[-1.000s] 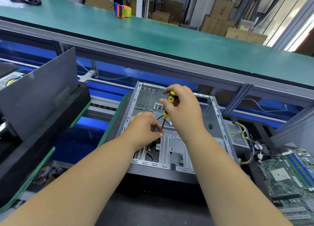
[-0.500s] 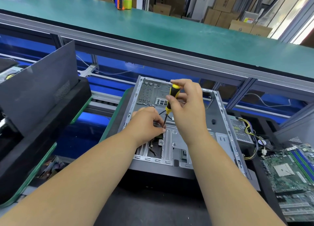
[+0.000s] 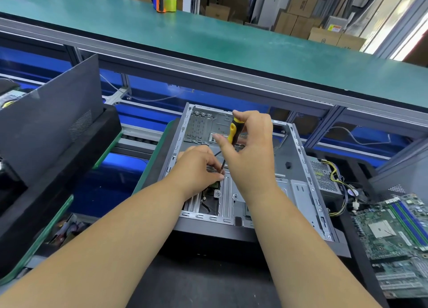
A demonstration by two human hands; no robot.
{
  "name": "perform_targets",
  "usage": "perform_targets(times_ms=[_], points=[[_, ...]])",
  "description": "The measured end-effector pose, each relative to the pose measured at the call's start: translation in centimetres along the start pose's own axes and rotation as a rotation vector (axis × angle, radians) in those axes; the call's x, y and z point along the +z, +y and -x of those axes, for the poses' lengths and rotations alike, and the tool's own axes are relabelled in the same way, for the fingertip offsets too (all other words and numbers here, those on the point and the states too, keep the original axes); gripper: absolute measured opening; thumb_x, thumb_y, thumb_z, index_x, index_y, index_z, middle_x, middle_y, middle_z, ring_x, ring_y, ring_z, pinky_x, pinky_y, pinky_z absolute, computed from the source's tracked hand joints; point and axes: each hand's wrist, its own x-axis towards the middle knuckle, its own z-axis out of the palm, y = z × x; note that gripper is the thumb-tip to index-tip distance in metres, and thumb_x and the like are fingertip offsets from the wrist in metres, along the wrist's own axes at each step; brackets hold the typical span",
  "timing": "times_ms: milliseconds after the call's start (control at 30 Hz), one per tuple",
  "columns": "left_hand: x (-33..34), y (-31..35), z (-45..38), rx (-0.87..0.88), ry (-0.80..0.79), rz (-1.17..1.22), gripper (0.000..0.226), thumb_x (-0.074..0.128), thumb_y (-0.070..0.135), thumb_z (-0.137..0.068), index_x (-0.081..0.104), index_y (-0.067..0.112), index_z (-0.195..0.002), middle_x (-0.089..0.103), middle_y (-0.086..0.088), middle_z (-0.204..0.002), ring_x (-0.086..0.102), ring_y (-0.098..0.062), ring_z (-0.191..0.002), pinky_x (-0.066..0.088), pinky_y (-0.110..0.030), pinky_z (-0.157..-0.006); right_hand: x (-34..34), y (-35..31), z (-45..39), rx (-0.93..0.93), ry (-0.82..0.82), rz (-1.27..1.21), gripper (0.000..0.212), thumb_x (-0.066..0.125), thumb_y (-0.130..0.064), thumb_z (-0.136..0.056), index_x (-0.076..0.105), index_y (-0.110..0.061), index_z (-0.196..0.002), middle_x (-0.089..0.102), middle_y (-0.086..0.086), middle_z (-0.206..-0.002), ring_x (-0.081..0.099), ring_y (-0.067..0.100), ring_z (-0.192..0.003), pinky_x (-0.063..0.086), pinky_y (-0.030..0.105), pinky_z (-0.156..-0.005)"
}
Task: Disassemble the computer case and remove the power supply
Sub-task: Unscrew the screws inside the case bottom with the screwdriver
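An open grey computer case [image 3: 298, 169] lies on its side in front of me, its inside mostly stripped. My right hand [image 3: 249, 150] grips a yellow-and-black screwdriver [image 3: 232, 129] by the handle, held nearly upright with the shaft pointing down into the case. My left hand [image 3: 199, 166] is curled beside the shaft's tip and pinches a small part near a small green circuit board [image 3: 214, 184]; the tip itself is hidden by its fingers. A grey power supply [image 3: 323, 178] with yellow and black wires lies outside the case, against its right wall.
A green motherboard [image 3: 398, 236] lies at the right. A dark case panel [image 3: 48, 120] leans on a black block at the left. A long green bench [image 3: 208, 37] crosses behind, with an orange-and-green tape dispenser [image 3: 165, 3] on it. Cardboard boxes [image 3: 298, 9] stand behind.
The view has tilted, so the case sits lower and nearer. My right hand has shifted its fingers on the screwdriver handle, as in turning it. My left hand stays at the tip.
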Motion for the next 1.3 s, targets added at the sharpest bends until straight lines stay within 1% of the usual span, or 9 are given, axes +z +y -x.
perform_targets(times_ms=[133, 267, 433, 567, 733, 900, 1067, 1200, 1300], points=[[-0.2, 0.3, 0.2, -0.015, 0.002, 0.02, 0.013, 0.079, 0.035, -0.077, 0.068, 0.04, -0.075, 0.056, 0.01, -0.091, 0.045, -0.011, -0.103, 0.037, -0.041, -0.097, -0.2, -0.1, -0.4, 0.041, 0.022, 0.008, 0.035, 0.075, -0.011, -0.084, 0.056, -0.022, -0.111, 0.046, -0.007, -0.101, 0.054, 0.008, -0.083, 0.051, 0.032, -0.075], [-0.3, 0.5, 0.2, -0.01, 0.003, 0.026, 0.013, 0.08, 0.034, -0.076, 0.068, 0.04, -0.075, 0.055, 0.011, -0.089, 0.045, -0.011, -0.103, 0.037, -0.041, -0.098, -0.9, -0.2, -0.7, 0.109, -0.037, -0.024, 0.035, 0.069, -0.007, -0.087, 0.053, -0.028, -0.109, 0.051, -0.011, -0.101, 0.057, 0.007, -0.089, 0.051, 0.029, -0.078], [-0.4, 0.5, 0.2, -0.012, -0.007, 0.015, 0.009, 0.08, 0.034, -0.076, 0.071, 0.037, -0.077, 0.056, 0.011, -0.089, 0.046, -0.011, -0.103, 0.039, -0.041, -0.096, -1.7, -0.7, -0.9, 0.176, -0.213, -0.11, 0.039, 0.056, 0.002, -0.091, 0.049, -0.033, -0.107, 0.063, -0.013, -0.104, 0.062, 0.009, -0.096, 0.055, 0.039, -0.084], [-0.4, 0.5, 0.3, -0.015, -0.011, 0.016, 0.01, 0.079, 0.032, -0.076, 0.071, 0.038, -0.076, 0.056, 0.011, -0.09, 0.047, -0.012, -0.103, 0.039, -0.041, -0.096, -1.6, -1.0, -0.8, 0.154, -0.288, -0.158, 0.04, 0.047, 0.006, -0.093, 0.046, -0.031, -0.107, 0.061, -0.013, -0.115, 0.063, 0.004, -0.103, 0.056, 0.04, -0.086], [-0.3, 0.2, 0.4, -0.022, -0.019, 0.025, 0.016, 0.072, 0.021, -0.075, 0.069, 0.037, -0.078, 0.056, 0.014, -0.094, 0.045, -0.012, -0.107, 0.037, -0.037, -0.099, -1.5, -0.3, -0.7, 0.093, -0.186, -0.06, 0.039, 0.072, -0.015, -0.085, 0.045, -0.036, -0.104, 0.059, -0.017, -0.106, 0.057, 0.008, -0.097, 0.048, 0.029, -0.085], [-0.2, 0.2, 0.3, -0.012, 0.009, 0.006, 0.008, 0.079, 0.033, -0.077, 0.071, 0.034, -0.077, 0.056, 0.012, -0.091, 0.045, -0.01, -0.103, 0.036, -0.037, -0.098, -1.8, 0.2, -0.8, 0.038, -0.147, -0.001, 0.036, 0.068, -0.003, -0.086, 0.051, -0.023, -0.112, 0.051, -0.008, -0.105, 0.055, 0.013, -0.095, 0.05, 0.039, -0.086], [0.4, 0.3, 0.2, -0.008, 0.055, -0.089, 0.013, 0.076, 0.034, -0.08, 0.064, 0.036, -0.074, 0.057, 0.013, -0.092, 0.044, -0.011, -0.103, 0.033, -0.035, -0.098, -2.4, 0.3, -0.6, 0.081, -0.21, -0.057, 0.042, 0.065, -0.005, -0.089, 0.046, -0.027, -0.119, 0.056, -0.002, -0.106, 0.06, 0.015, -0.099, 0.052, 0.039, -0.087], [0.7, 0.5, 0.2, 0.02, 0.054, -0.177, 0.011, 0.073, 0.035, -0.083, 0.064, 0.034, -0.077, 0.056, 0.013, -0.096, 0.044, -0.014, -0.103, 0.033, -0.037, -0.096, -2.6, 0.4, -0.8, 0.039, -0.151, 0.05, 0.036, 0.07, -0.018, -0.087, 0.048, -0.029, -0.114, 0.055, -0.011, -0.099, 0.057, 0.009, -0.092, 0.049, 0.026, -0.08], [0.7, 0.5, 0.1, 0.027, 0.053, -0.193, 0.009, 0.071, 0.036, -0.084, 0.063, 0.033, -0.08, 0.054, 0.014, -0.097, 0.043, -0.013, -0.103, 0.031, -0.034, -0.094, -2.6, 0.5, -1.1, 0.082, -0.118, 0.041, 0.034, 0.071, -0.016, -0.087, 0.049, -0.03, -0.109, 0.055, -0.009, -0.098, 0.057, 0.01, -0.089, 0.05, 0.028, -0.077]])
